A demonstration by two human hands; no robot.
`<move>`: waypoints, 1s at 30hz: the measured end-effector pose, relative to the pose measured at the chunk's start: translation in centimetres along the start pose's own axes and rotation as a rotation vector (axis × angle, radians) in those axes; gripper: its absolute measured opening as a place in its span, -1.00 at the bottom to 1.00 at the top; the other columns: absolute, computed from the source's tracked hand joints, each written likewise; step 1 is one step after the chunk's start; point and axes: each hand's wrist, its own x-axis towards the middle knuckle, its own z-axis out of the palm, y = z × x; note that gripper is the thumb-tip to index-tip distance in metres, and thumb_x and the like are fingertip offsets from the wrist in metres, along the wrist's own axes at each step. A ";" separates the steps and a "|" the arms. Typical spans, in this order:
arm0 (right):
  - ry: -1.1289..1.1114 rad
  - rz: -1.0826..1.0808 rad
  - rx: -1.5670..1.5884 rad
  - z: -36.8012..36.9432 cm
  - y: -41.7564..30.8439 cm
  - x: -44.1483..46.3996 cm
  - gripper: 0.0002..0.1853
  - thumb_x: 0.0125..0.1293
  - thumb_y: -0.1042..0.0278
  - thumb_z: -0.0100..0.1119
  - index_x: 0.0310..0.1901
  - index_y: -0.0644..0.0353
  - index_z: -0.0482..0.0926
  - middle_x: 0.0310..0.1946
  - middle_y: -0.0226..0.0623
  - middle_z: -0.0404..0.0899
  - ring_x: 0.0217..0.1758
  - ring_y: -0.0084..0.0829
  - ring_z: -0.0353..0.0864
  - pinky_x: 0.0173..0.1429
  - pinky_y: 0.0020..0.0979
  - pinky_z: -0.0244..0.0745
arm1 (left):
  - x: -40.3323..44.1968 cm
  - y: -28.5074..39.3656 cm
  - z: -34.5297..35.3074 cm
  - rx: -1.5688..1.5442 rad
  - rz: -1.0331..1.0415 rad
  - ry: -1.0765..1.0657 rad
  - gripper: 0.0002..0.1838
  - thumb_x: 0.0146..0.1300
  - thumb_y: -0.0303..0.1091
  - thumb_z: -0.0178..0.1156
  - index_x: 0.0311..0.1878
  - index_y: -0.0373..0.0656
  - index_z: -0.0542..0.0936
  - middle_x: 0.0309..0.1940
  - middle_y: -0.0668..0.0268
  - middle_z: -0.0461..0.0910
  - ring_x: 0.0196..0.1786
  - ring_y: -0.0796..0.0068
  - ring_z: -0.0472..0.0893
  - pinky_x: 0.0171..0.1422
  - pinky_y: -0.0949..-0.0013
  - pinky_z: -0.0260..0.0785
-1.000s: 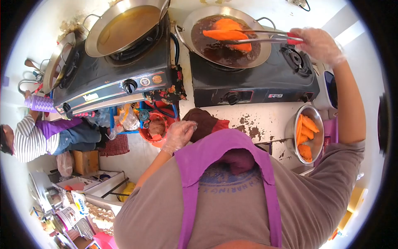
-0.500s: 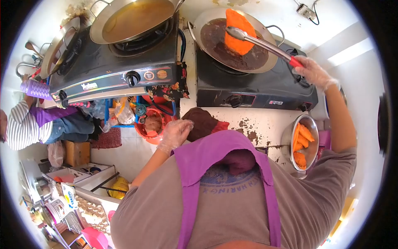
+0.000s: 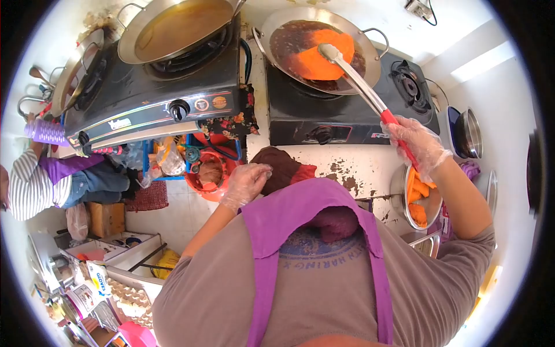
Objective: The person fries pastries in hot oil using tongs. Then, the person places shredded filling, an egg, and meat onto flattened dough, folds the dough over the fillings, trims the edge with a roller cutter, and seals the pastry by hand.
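My right hand, in a clear plastic glove, is closed around the red handle of a pair of metal tongs. The tips of the tongs rest on a bright orange, flat fried-looking piece lying in dark oil in a wide two-handled pan. Closed in the same kind of glove, my left hand is low in front of the stove, beside a dark brown and red cloth-like thing. Whether its fingers grip anything is hidden.
A second pan of lighter oil sits on the left stove. Several orange pieces lie in a steel bowl at my right. Another person in a striped sleeve is at far left. Below stands an orange-red bucket.
The tongs have come down with the orange piece, which was held upright over the pan and now lies in the oil. My right hand has moved lower, toward me. My left hand barely moved.
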 end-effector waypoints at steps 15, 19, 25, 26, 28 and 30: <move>-0.123 0.126 0.205 2.4 -1.8 -1.8 -0.62 0.38 0.03 0.21 -0.08 0.23 0.51 -0.53 -0.51 0.41 -0.71 -0.71 0.29 -0.67 -0.62 0.16 | -0.7 -0.7 -0.5 0.010 -0.051 -0.022 -0.90 0.17 -0.43 0.25 -0.23 -0.13 0.65 -0.31 0.25 0.71 -0.25 0.20 0.70 -0.18 0.19 0.55; -0.173 0.129 0.252 2.4 -2.6 -2.6 -0.58 0.40 -0.03 0.17 -0.09 0.24 0.51 -0.51 -0.46 0.44 -0.69 -0.68 0.34 -0.66 -0.61 0.25 | -0.5 -0.6 -0.3 0.022 -0.039 -0.014 -0.90 0.18 -0.41 0.26 -0.23 -0.11 0.65 -0.29 0.26 0.71 -0.23 0.19 0.70 -0.16 0.19 0.54; -0.158 0.133 0.283 2.2 -3.9 -4.4 -0.56 0.47 -0.05 0.05 -0.08 0.28 0.50 -0.50 -0.43 0.47 -0.70 -0.67 0.38 -0.69 -0.64 0.27 | -0.6 -0.7 -0.4 0.057 -0.065 -0.036 -0.91 0.18 -0.41 0.26 -0.24 -0.11 0.65 -0.28 0.27 0.71 -0.22 0.19 0.69 -0.15 0.19 0.54; -0.159 0.112 0.263 2.1 -4.0 -4.8 -0.55 0.47 -0.05 0.03 -0.08 0.28 0.51 -0.50 -0.42 0.48 -0.71 -0.67 0.38 -0.70 -0.63 0.26 | -0.6 -0.7 -0.4 0.053 -0.069 -0.037 -0.91 0.18 -0.41 0.26 -0.24 -0.11 0.65 -0.28 0.27 0.71 -0.22 0.19 0.69 -0.14 0.18 0.54; -0.132 0.079 0.237 1.6 -4.4 -5.7 -0.57 0.46 -0.02 0.06 -0.09 0.29 0.51 -0.50 -0.38 0.50 -0.73 -0.64 0.38 -0.72 -0.61 0.25 | -0.7 -0.6 -0.5 0.045 -0.076 -0.039 -0.91 0.18 -0.41 0.25 -0.24 -0.12 0.65 -0.28 0.26 0.71 -0.22 0.18 0.69 -0.14 0.18 0.54; -0.105 0.045 0.222 1.0 -4.4 -6.6 -0.59 0.44 0.01 0.10 -0.11 0.29 0.51 -0.49 -0.34 0.50 -0.74 -0.62 0.39 -0.73 -0.60 0.24 | -0.7 -0.6 -0.6 0.031 -0.073 -0.048 -0.91 0.18 -0.41 0.25 -0.24 -0.13 0.66 -0.28 0.26 0.71 -0.22 0.17 0.69 -0.13 0.18 0.54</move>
